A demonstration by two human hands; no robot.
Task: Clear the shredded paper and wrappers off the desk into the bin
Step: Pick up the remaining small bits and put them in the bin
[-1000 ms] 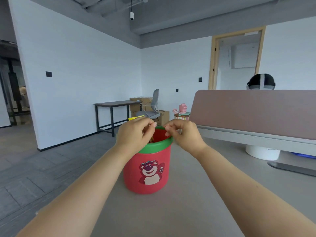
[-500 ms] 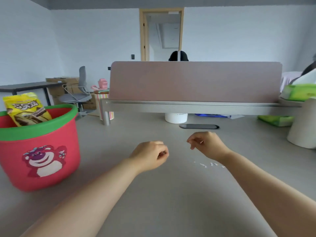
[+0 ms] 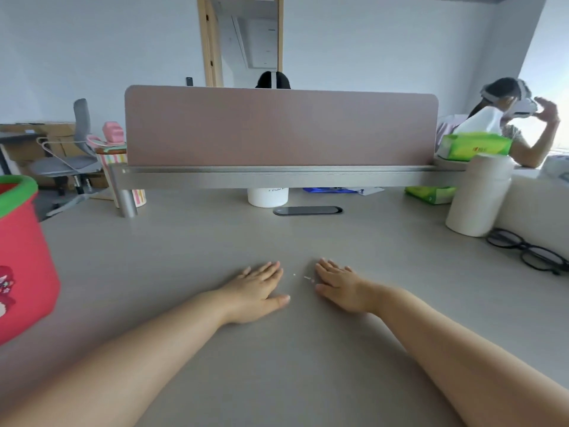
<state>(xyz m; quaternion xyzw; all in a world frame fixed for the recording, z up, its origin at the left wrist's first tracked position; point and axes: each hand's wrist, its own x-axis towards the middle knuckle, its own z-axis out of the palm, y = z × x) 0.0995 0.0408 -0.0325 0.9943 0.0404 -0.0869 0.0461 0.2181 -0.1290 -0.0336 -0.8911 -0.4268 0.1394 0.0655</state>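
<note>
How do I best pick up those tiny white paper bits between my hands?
The paper bits are flat specks lying on the desk, with no edge to grasp sideways. Probably pinch each from straight above with thumb and forefinger tips, using the right hand, whose thumb lies nearest them.

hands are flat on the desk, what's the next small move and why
Probably sweep the left hand and right hand together: a few tiny white paper bits lie on the desk between them, too small to pinch singly, and the red bin waits at the left.
</note>
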